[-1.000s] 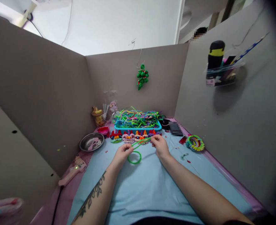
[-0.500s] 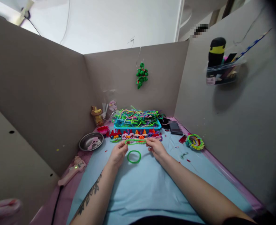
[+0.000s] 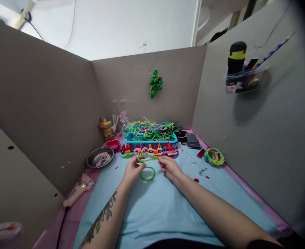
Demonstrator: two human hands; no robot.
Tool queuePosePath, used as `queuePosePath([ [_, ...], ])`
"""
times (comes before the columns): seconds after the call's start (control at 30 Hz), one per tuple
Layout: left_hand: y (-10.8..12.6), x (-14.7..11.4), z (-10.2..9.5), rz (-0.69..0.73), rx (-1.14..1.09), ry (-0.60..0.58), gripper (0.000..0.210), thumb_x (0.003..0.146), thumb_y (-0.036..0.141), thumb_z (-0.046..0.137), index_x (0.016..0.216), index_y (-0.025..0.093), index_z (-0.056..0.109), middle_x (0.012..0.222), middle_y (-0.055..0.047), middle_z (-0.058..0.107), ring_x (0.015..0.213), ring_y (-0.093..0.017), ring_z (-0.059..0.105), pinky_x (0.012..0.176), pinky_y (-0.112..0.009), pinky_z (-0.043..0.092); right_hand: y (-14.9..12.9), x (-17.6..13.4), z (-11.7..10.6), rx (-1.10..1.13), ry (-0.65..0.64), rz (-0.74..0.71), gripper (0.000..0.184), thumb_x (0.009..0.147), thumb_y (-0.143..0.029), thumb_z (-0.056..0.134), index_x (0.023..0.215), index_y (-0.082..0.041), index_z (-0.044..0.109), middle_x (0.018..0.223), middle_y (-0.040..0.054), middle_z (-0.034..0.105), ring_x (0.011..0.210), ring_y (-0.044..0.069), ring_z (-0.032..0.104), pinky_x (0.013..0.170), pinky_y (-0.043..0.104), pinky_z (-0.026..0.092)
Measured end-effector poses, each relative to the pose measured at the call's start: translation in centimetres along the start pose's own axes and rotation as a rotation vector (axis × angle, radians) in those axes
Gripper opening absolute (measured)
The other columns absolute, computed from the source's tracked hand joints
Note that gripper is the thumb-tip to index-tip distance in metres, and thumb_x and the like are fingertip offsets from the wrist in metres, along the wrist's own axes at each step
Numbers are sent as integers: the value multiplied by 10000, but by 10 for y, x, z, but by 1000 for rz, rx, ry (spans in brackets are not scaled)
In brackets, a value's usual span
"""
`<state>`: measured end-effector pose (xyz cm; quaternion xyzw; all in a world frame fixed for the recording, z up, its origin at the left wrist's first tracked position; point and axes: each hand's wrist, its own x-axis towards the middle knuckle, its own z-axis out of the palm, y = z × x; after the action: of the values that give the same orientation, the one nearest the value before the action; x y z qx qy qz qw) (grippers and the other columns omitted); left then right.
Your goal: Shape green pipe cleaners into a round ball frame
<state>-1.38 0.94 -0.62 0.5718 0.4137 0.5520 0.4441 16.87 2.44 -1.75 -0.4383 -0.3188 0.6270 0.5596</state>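
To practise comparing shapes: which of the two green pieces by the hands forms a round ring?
The lower green piece, on the blue cloth; the upper piece is long, narrow and held in the right hand.

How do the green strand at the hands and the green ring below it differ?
The green strand is drawn out long and narrow, while the green ring is nearly round. The green strand is held up by the right hand; the green ring lies on the blue cloth. Both are thin and green.
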Motion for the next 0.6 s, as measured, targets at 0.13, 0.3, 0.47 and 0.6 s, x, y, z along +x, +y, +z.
queuePosePath([
  [0.13, 7, -6, 5, 201, 155, 50, 138, 693, 276, 652, 793, 183, 671, 935, -74, 617, 866, -197, 559, 734, -276, 417, 6, 1, 1, -25, -35, 15, 186, 535, -241, 658, 589, -162, 499, 499, -31, 489, 408, 49, 358, 336, 160, 176],
  [0.3, 10, -4, 2, 239, 62, 145, 158, 717, 322, 635, 763, 179, 684, 1023, -77, 560, 993, -205, 514, 835, -276, 394, 8, -1, 4, -49, -22, 60, 176, 552, -227, 659, 612, -155, 510, 517, -26, 523, 387, 44, 355, 324, 155, 169],
  [0.47, 2, 2, 0, 138, -167, 220, 204, 725, 344, 625, 825, 174, 679, 1066, -71, 613, 1061, -209, 513, 925, -307, 355, 5, -6, 6, -93, -52, 78, 173, 554, -222, 654, 587, -155, 498, 491, -27, 518, 377, 45, 369, 308, 150, 170],
  [0.6, -1, 8, -4, 70, -427, 305, 252, 650, 340, 697, 829, 164, 682, 994, -72, 664, 1009, -201, 556, 916, -324, 378, 6, -12, 7, -229, -179, 86, 172, 565, -249, 649, 592, -157, 507, 466, -31, 523, 347, 39, 354, 295, 152, 176],
])
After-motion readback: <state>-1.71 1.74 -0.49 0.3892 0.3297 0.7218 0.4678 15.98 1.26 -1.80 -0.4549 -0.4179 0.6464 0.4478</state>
